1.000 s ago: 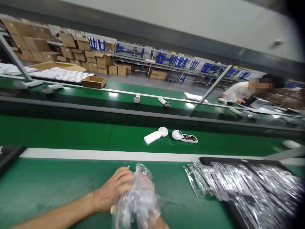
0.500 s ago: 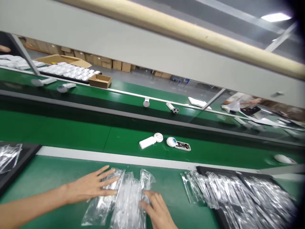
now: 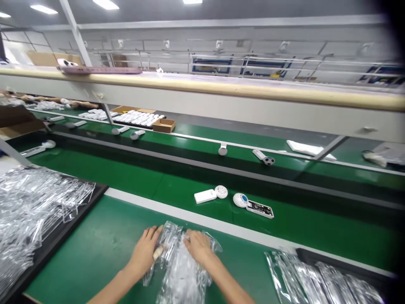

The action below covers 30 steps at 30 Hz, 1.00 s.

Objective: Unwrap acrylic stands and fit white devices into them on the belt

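On the green workbench [image 3: 104, 236], clear plastic bags [image 3: 183, 274] lie under the half-curled right hand [image 3: 198, 246] and against the left hand [image 3: 145, 251], fingers loosely bent; whether either grips them is indiscernible.

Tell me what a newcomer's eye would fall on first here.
Probably the left hand and right hand on crinkled clear plastic at bottom centre. Next, the heap of shiny clear pieces in the black tray at left. Beyond the hands, a white device lies on the green surface beside a second device with dark insides showing.
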Tool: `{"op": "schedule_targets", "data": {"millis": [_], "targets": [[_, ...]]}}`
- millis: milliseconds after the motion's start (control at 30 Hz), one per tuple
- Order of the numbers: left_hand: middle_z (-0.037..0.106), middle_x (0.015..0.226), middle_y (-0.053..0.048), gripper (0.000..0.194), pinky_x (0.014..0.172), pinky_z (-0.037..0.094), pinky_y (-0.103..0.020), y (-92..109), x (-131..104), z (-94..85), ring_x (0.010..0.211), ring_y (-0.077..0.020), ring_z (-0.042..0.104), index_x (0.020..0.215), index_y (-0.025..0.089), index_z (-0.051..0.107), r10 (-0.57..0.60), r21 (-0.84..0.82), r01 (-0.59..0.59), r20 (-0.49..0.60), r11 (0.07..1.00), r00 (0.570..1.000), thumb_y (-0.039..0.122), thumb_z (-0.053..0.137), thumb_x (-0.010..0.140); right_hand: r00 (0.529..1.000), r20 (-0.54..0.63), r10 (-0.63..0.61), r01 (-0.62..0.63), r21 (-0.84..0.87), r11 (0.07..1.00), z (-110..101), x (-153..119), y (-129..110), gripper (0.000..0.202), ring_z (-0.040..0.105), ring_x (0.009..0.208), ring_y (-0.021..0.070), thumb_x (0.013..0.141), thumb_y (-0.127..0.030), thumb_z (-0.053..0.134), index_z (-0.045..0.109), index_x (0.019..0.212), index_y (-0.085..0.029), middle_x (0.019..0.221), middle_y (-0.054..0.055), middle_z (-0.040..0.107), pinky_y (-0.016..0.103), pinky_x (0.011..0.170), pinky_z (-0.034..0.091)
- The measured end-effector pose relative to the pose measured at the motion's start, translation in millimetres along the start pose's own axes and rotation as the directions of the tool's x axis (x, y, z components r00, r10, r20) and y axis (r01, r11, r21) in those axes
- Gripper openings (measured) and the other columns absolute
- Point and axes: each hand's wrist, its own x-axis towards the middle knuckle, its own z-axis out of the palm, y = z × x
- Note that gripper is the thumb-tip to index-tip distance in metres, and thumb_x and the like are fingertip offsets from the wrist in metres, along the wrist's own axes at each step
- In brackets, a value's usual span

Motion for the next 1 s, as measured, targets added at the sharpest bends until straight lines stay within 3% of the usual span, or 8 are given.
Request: {"op": "schedule_targets", "data": {"millis": [133,300,433,533,600,767,900,1000], "targets": [[0.049,0.127,-0.015,0.046,0.096,0.037,-0.036,-20.5,0.7,-15.4,0.117,-0.0263,0.046,0.132,0.014,0.043,-0.095,-0.087,0.103,0.099,0.991,0.991,0.022,0.036,0.087,0.999,-0.018,-0.029,0.030,0.069,0.997,-8.1,5.5,4.0,0.020,0.064,0.087,0.0245,0.083,-0.017,0.049,0.066,0.074,-0.018,0.085,0.009,0.070,0.028,0.070,0.039],[0.064,0.093,-0.003,0.042,0.070,0.043,-0.024,-41.6,15.4,-16.3,0.082,-0.0170,0.062,0.117,0.023,0.053,-0.081,-0.230,0.125,0.193,0.965,0.978,0.016,0.051,0.077,1.000,-0.025,-0.015,0.021,0.218,0.976,-12.2,7.5,-0.4,0.027,0.062,0.067,0.0171,0.076,-0.006,0.048,0.054,0.051,-0.017,0.060,0.002,0.061,0.024,0.061,0.037],[0.061,0.069,0.003,0.022,0.056,0.038,-0.020,-49.8,29.8,-9.9,0.065,-0.0130,0.058,0.092,0.018,0.058,-0.103,-0.333,0.179,0.231,0.926,0.967,0.020,0.060,0.071,0.999,-0.041,0.025,-0.008,0.371,0.929,-16.1,-2.1,-11.5,0.021,0.053,0.046,0.0110,0.071,-0.003,0.045,0.052,0.057,-0.018,0.049,-0.005,0.052,0.021,0.053,0.038],[0.060,0.065,0.003,0.005,0.054,0.037,-0.020,-52.8,33.5,-11.2,0.061,-0.0124,0.057,0.077,0.018,0.057,-0.085,-0.373,0.176,0.248,0.911,0.965,0.021,0.057,0.073,0.995,-0.092,0.044,0.004,0.470,0.883,-22.7,-16.1,-21.8,0.015,0.054,0.047,0.0114,0.070,-0.006,0.046,0.051,0.064,-0.019,0.046,-0.006,0.050,0.020,0.053,0.039],[0.060,0.067,0.001,0.005,0.058,0.038,-0.022,-53.8,31.4,-15.4,0.066,-0.0138,0.058,0.070,0.018,0.056,-0.066,-0.372,0.151,0.232,0.916,0.971,0.019,0.053,0.074,0.990,-0.134,0.050,0.027,0.519,0.854,-26.9,-26.9,-27.8,0.012,0.055,0.050,0.0122,0.069,-0.008,0.047,0.051,0.067,-0.019,0.048,-0.006,0.051,0.021,0.054,0.040],[0.060,0.090,-0.003,0.015,0.070,0.038,-0.026,-56.3,17.3,-27.5,0.083,-0.0168,0.058,0.079,0.020,0.057,-0.003,-0.340,0.058,0.160,0.939,0.987,0.013,0.044,0.077,0.986,-0.164,0.035,0.069,0.584,0.809,-30.2,-46.8,-36.7,0.011,0.056,0.055,0.0141,0.069,-0.013,0.045,0.055,0.070,-0.018,0.053,-0.003,0.054,0.024,0.056,0.040],[0.063,0.090,-0.002,0.027,0.069,0.038,-0.024,-60.9,11.7,-27.4,0.083,-0.0158,0.059,0.097,0.020,0.057,0.052,-0.346,0.026,0.212,0.938,0.976,0.011,0.047,0.074,0.979,-0.196,0.054,0.076,0.597,0.799,-30.1,-53.2,-45.6,0.010,0.050,0.053,0.0137,0.072,-0.019,0.043,0.054,0.072,-0.019,0.054,-0.004,0.049,0.025,0.056,0.037],[0.065,0.082,-0.003,0.024,0.069,0.038,-0.024,-63.1,11.8,-25.2,0.079,-0.0162,0.060,0.083,0.018,0.061,0.075,-0.346,0.019,0.256,0.938,0.964,0.006,0.045,0.072,0.971,-0.235,0.043,0.110,0.598,0.794,-33.7,-60.1,-57.3,0.008,0.046,0.054,0.0134,0.071,-0.021,0.044,0.052,0.072,-0.020,0.057,-0.004,0.046,0.025,0.054,0.034]]}}
